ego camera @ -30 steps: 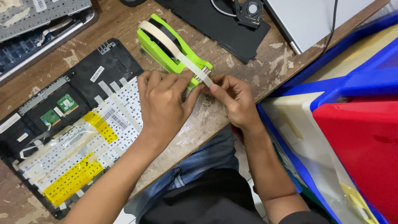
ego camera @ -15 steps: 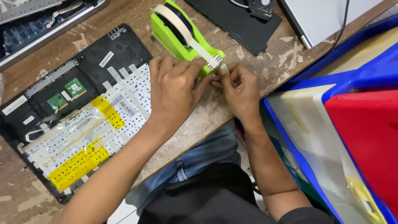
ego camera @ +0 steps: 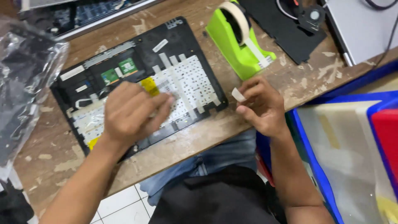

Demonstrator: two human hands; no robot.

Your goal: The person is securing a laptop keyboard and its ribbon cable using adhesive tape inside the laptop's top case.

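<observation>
Far left: crumpled clear plastic bag (ego camera: pixel 29 83) on the worn wooden tabletop (ego camera: pixel 207 141). Left hand (ego camera: pixel 132 112) lies flat, fingers spread and holding nothing, on the black opened laptop keyboard panel (ego camera: pixel 141 79), white backing patched with pale and yellow tape strips. Lime-green tape dispenser (ego camera: pixel 238 39) behind. Right hand (ego camera: pixel 261 105) pinches a short cream tape piece (ego camera: pixel 238 94), grip narrow. Step looks like taping; the strip probably needs pressing onto the panel. Blue plastic bin (ego camera: pixel 315 166) at right.

This is looking like an electronics repair workshop. A stripped laptop keyboard panel (ego camera: pixel 141 83) is lying on a worn wooden table (ego camera: pixel 199 141), with loose laptop parts (ego camera: pixel 290 25) sitting nearby.
</observation>
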